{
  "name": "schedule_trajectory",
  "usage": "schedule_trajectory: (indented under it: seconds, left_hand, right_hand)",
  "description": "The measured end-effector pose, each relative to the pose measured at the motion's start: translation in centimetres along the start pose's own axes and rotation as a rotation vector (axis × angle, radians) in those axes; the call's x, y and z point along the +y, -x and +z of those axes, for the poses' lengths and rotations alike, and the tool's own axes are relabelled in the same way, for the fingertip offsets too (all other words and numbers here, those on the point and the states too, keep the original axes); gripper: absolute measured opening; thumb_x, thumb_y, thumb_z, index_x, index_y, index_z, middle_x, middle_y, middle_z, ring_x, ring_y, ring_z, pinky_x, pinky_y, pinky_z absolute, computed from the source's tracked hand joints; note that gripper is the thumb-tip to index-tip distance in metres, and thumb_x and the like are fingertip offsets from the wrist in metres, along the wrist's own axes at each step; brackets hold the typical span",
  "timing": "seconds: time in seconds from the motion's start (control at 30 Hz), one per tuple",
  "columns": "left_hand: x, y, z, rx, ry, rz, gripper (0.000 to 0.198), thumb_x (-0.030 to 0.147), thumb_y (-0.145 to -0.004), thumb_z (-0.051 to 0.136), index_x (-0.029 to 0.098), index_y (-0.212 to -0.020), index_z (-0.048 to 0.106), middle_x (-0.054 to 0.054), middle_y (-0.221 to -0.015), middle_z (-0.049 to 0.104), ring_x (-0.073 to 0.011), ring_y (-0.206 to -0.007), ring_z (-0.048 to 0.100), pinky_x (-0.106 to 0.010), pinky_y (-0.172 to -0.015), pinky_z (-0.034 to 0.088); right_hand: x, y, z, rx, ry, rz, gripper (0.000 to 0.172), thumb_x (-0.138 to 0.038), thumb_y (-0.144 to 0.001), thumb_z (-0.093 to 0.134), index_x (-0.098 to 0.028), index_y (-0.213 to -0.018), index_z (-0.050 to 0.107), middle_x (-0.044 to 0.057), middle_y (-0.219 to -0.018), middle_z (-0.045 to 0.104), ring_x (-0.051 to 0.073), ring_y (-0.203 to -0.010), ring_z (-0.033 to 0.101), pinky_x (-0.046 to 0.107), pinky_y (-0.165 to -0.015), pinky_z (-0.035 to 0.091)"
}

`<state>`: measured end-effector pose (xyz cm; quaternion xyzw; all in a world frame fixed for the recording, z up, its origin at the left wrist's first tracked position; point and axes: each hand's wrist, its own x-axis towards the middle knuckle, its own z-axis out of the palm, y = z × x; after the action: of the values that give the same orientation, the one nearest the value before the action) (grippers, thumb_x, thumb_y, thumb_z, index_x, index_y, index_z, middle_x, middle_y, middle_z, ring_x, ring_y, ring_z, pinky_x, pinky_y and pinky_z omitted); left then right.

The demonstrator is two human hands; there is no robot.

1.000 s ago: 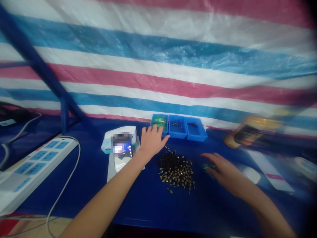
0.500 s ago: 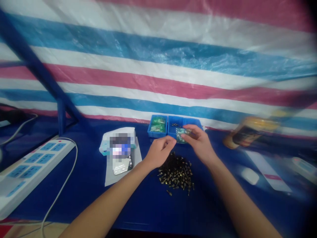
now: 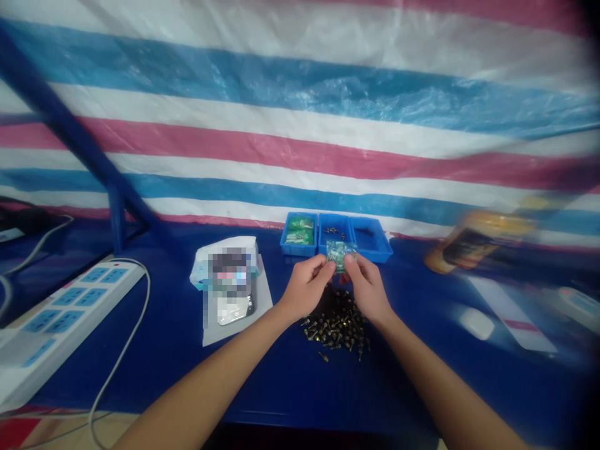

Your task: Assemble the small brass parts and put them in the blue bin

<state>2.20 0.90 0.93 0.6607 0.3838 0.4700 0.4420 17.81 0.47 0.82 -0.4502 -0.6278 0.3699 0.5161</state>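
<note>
Over near the left edge of the desk (image 3: 281,387) lies a white power strip (image 3: 79,300). Mid-desk, the left hand (image 3: 307,287) has now joined the right hand (image 3: 368,289), both closed in a pinch on a small clear green packet (image 3: 339,255), just above a heap of dark screws (image 3: 335,328). Behind, at the far edge, stand blue trays (image 3: 300,252), the leftmost holding more green packets (image 3: 299,230); further right lies a white mouse (image 3: 477,324).

The green plastic packet (image 3: 338,256), earlier held by the right hand (image 3: 368,289) alone, is now pinched by the left hand (image 3: 308,287) too.
</note>
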Motion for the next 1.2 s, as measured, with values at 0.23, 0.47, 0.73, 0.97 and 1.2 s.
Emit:
schedule_trajectory:
  seconds: [0.23, 0.47, 0.73, 0.97, 1.2]
  left_hand:
    - [-0.6, 0.4, 0.9, -0.016, 0.114, -0.003, 0.039, 0.047, -0.097, 0.044, 0.015, -0.077, 0.054, 0.001, -0.065, 0.048, -0.0104, -0.060, 0.044, -0.024, -0.057, 0.035]
    - [-1.3, 0.8, 1.5, 0.045, 0.108, -0.010, 0.039, 0.046, -0.096, 0.046, 0.015, -0.072, 0.049, 0.003, -0.061, 0.042, -0.0092, -0.057, 0.039, -0.023, -0.054, 0.032]
    - [-1.0, 1.1, 1.7, 0.035, 0.082, 0.047, 0.037, 0.043, -0.098, 0.043, 0.014, -0.076, 0.053, 0.000, -0.067, 0.047, -0.0106, -0.062, 0.041, -0.023, -0.056, 0.035]
    - [-0.8, 1.0, 1.3, 0.012, 0.058, 0.086, 0.040, 0.043, -0.098, 0.041, 0.014, -0.074, 0.055, -0.001, -0.068, 0.051, -0.0119, -0.064, 0.044, -0.025, -0.060, 0.036]
    - [-0.4, 0.7, 1.0, 0.067, 0.003, 0.110, 0.040, 0.043, -0.098, 0.042, 0.015, -0.070, 0.049, 0.001, -0.067, 0.049, -0.0119, -0.065, 0.045, -0.025, -0.062, 0.035]
  right_hand:
    - [-0.1, 0.6, 1.0, -0.038, -0.056, -0.025, 0.039, -0.047, -0.096, 0.046, -0.018, -0.071, 0.056, -0.002, -0.061, 0.054, 0.013, -0.057, 0.047, 0.025, -0.055, 0.037]
    - [0.3, 1.4, 1.7, -0.005, -0.040, -0.020, 0.039, -0.045, -0.097, 0.046, -0.017, -0.071, 0.055, -0.002, -0.061, 0.052, 0.012, -0.057, 0.045, 0.024, -0.054, 0.037]
    - [0.0, 1.8, 2.0, 0.069, -0.004, -0.059, 0.038, -0.043, -0.096, 0.046, -0.017, -0.069, 0.053, -0.001, -0.064, 0.049, 0.012, -0.059, 0.042, 0.024, -0.055, 0.036]
    - [0.2, 1.9, 2.2, 0.025, -0.108, 0.024, 0.040, -0.048, -0.094, 0.048, -0.018, -0.067, 0.049, -0.002, -0.060, 0.044, 0.012, -0.056, 0.039, 0.024, -0.052, 0.034]
    - [0.3, 2.1, 2.2, -0.004, -0.038, 0.024, 0.041, -0.048, -0.096, 0.045, -0.018, -0.068, 0.050, -0.002, -0.062, 0.046, 0.012, -0.058, 0.042, 0.025, -0.053, 0.034]
